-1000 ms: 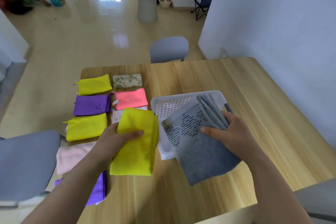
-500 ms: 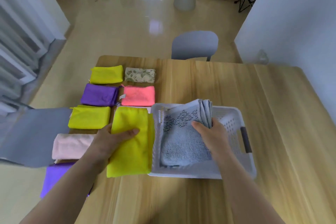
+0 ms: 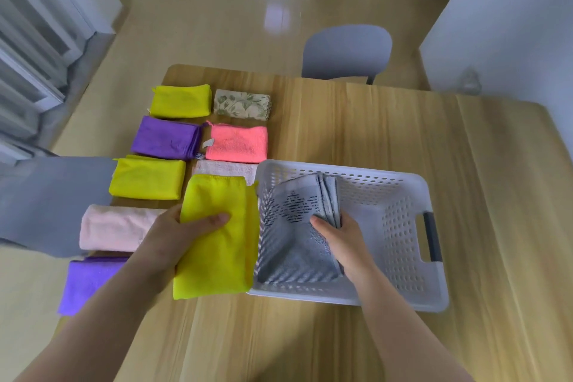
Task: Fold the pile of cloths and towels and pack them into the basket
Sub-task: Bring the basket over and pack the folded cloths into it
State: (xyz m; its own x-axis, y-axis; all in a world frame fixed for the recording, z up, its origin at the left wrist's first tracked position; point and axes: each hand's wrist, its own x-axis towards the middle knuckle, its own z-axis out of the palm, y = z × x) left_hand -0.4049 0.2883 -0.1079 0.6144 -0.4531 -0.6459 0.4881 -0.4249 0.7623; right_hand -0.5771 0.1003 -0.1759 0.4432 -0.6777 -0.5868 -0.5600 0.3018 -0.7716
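Observation:
A white perforated basket [image 3: 403, 226] stands on the wooden table [image 3: 403, 139]. Inside it, against the left wall, lies a folded grey towel [image 3: 294, 245] with a dark pattern. My right hand [image 3: 344, 239] grips the towel's right edge, thumb on top. My left hand [image 3: 173, 236] holds a folded yellow cloth [image 3: 220, 239] by its left edge, just left of the basket. Folded cloths lie in rows to the left: yellow [image 3: 179, 101], floral [image 3: 242, 104], purple [image 3: 164, 137], coral [image 3: 237, 143], yellow [image 3: 147, 178], pale pink [image 3: 114, 228] and purple [image 3: 90, 282]. Another pale cloth [image 3: 224, 168] peeks out behind the held yellow one.
A grey chair [image 3: 345, 51] stands at the table's far side and another grey chair [image 3: 52, 201] at the left edge. A white wall [image 3: 502, 18] rises at the right. The basket has a dark handle [image 3: 432, 236] on its right side.
The grey towel has gone down from over the basket's front rim into the basket, with my right hand following. My left hand still holds the yellow cloth. The view tilted downward.

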